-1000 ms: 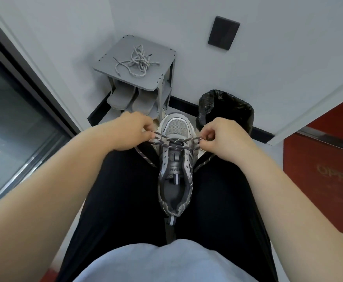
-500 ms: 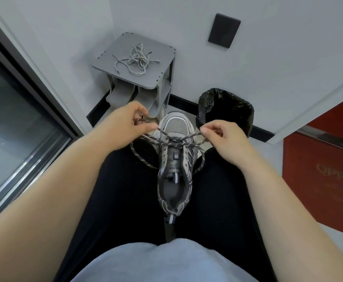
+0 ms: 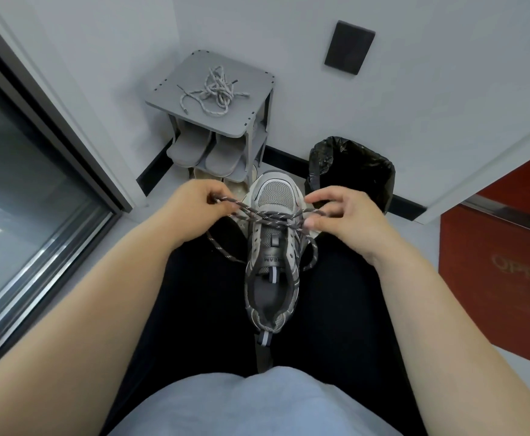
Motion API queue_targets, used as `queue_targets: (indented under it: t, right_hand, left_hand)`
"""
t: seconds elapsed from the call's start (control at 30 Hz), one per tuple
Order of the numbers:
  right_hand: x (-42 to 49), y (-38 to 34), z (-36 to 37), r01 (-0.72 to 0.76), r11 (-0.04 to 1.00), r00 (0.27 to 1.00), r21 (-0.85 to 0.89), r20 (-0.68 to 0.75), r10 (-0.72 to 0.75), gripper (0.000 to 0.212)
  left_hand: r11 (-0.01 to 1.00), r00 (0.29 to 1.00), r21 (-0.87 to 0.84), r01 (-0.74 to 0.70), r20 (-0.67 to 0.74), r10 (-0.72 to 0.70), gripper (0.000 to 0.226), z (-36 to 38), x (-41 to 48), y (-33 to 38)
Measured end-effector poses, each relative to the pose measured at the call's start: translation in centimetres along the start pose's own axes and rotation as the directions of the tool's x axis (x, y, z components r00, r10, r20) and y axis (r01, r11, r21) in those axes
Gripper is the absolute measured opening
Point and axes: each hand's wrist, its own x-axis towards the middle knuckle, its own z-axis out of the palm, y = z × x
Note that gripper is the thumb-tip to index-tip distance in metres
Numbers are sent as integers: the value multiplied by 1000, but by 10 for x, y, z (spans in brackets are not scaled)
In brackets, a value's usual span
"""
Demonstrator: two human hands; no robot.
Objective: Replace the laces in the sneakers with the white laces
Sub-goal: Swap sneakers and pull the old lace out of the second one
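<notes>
A grey sneaker (image 3: pixel 273 247) stands between my thighs, toe pointing away from me. A dark speckled lace (image 3: pixel 270 217) crosses over its upper eyelets. My left hand (image 3: pixel 194 209) pinches the lace's left strand, pulled out to the left of the shoe. My right hand (image 3: pixel 345 215) pinches the right strand beside the shoe, with the other fingers spread. Loose lace ends hang down both sides. A bundle of pale laces (image 3: pixel 215 91) lies on top of a small grey rack (image 3: pixel 254 89) by the wall.
The rack holds grey slippers (image 3: pixel 204 152) on its lower shelf. A bin lined with a black bag (image 3: pixel 351 171) stands right of the sneaker's toe. A glass door (image 3: pixel 21 190) runs along the left; a red panel (image 3: pixel 502 262) is at the right.
Both hands have loosened the crossed lace: the left hand pulled its strand up and left, and the right hand's fingers have opened out while still pinching its strand.
</notes>
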Motion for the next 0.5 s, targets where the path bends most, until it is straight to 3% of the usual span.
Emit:
queue_targets:
  t: [0.07, 0.17, 0.23, 0.3, 0.4, 0.5]
  right_hand:
    - [0, 4, -7, -2, 978, 993, 209, -114, 26, 27]
    - [-3, 10, -13, 36, 830, 975, 556, -200, 91, 25]
    - [-4, 12, -10, 78, 816, 965, 573, -248, 82, 25]
    - [-3, 12, -3, 106, 894, 954, 435, -297, 31, 23]
    - [0, 11, 9, 87, 992, 956, 87, -286, -58, 30]
    - [2, 10, 22, 42, 966, 984, -256, -160, -85, 39]
  left_hand:
    - [972, 988, -214, 93, -98, -116, 9, -11, -2, -6]
    - [768, 948, -618, 166, -114, -296, 16, -22, -8, -11]
    - [682, 929, -713, 164, -122, -350, 18, -18, -11, -11]
    - [715, 905, -683, 151, -196, -378, 17, -8, -12, -8]
    - [854, 908, -499, 143, -276, -314, 12, 4, -12, -2]
    - [946, 981, -310, 99, -129, -145, 32, 4, -16, -2]
